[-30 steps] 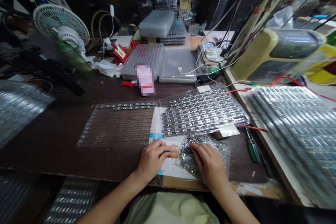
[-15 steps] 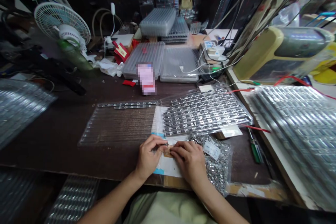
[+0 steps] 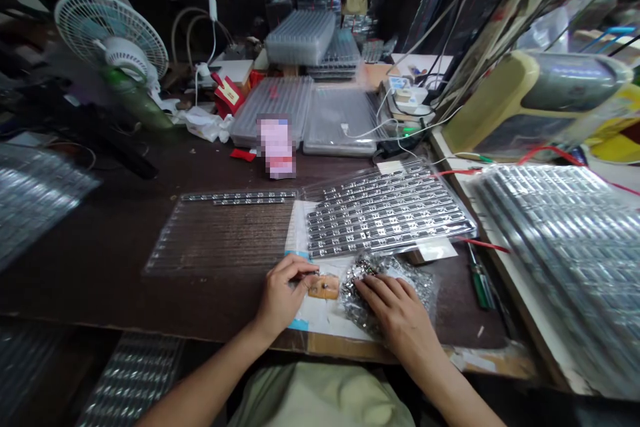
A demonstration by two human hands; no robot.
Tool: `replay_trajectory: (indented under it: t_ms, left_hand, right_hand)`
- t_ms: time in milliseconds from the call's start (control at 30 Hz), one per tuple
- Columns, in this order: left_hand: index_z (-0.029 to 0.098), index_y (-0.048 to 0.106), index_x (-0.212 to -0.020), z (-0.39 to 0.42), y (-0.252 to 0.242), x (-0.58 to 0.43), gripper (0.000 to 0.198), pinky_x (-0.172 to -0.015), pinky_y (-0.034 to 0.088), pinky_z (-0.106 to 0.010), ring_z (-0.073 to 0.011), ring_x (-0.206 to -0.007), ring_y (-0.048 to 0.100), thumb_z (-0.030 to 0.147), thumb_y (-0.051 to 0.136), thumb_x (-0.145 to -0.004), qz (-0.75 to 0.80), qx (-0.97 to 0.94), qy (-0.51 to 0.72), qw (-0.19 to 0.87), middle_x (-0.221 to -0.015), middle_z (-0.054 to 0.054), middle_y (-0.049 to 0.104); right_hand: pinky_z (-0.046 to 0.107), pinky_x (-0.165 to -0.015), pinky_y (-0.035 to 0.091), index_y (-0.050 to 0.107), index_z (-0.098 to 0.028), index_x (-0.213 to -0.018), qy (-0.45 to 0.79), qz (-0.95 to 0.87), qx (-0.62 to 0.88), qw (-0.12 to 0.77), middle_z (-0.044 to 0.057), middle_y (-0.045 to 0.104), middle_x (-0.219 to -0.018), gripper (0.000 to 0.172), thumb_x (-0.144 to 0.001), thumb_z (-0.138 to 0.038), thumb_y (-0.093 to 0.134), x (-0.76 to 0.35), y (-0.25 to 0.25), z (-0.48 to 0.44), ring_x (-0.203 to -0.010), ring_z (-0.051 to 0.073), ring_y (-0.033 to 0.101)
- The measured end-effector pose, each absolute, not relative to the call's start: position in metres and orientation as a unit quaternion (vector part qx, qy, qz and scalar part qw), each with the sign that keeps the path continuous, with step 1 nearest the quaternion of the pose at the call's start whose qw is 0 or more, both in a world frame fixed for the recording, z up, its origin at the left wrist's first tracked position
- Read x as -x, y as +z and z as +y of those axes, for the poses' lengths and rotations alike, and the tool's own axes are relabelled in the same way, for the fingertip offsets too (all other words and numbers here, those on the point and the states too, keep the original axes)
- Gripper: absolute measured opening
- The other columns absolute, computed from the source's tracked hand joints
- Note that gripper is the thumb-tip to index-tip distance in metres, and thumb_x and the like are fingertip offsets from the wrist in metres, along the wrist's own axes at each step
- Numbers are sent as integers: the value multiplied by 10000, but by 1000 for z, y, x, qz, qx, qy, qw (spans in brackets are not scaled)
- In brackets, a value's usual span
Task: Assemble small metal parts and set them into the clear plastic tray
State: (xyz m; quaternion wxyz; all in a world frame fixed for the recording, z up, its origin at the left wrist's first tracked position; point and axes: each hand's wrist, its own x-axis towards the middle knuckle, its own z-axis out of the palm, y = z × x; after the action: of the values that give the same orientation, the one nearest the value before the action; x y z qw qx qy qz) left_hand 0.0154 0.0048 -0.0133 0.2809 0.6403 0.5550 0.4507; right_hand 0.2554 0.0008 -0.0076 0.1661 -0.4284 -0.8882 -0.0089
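My left hand [image 3: 281,290] is pinched at the left end of a small tan wooden block [image 3: 325,287]. A tiny dark piece shows at its fingertips, too small to name. On top of the block is a small dark spot or pin. My right hand [image 3: 400,307] rests over a clear plastic bag of small shiny metal parts [image 3: 353,273], its fingers stretched out and their tips among the parts. Beyond the hands lies a clear tray filled with rows of metal parts [image 3: 385,213]. To its left, a clear ribbed tray [image 3: 225,233] holds a few parts along its far edge.
A green-handled screwdriver [image 3: 481,285] lies to the right. Stacked filled trays [image 3: 565,247] stand on the right-hand surface. Farther back are a pink blurred object [image 3: 277,147], closed clear cases [image 3: 340,123], white cables and a fan [image 3: 115,40]. The table's front edge runs near my lap.
My right hand has left the wooden block and moved right onto the bag of metal parts, uncovering the block. My left hand stays pinched beside the block. The view has shifted slightly.
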Motion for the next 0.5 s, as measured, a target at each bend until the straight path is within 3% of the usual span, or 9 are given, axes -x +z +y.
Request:
replay_trajectory:
  t_ms: [200,500]
  left_hand:
    - [195,720,-840,12,-4,-17,106,-638,480,-224,-137,-735,610,144,635,-802,564,-645,431,283,-825,-35,649]
    - [214,727,-879,3,-7,-39,102,-723,494,-292,-171,-789,609,198,686,-788,493,-752,363,244,-803,-35,680]
  right_hand:
    - [320,-819,371,633,-197,-984,13,-871,452,193,54,668,-951,228,-932,-138,419,-246,-9,4,-871,181,546]
    - [314,-762,417,610,-188,-949,47,-824,487,286,64,633,-900,165,-937,-192,446,-243,-9,5,-829,179,541]
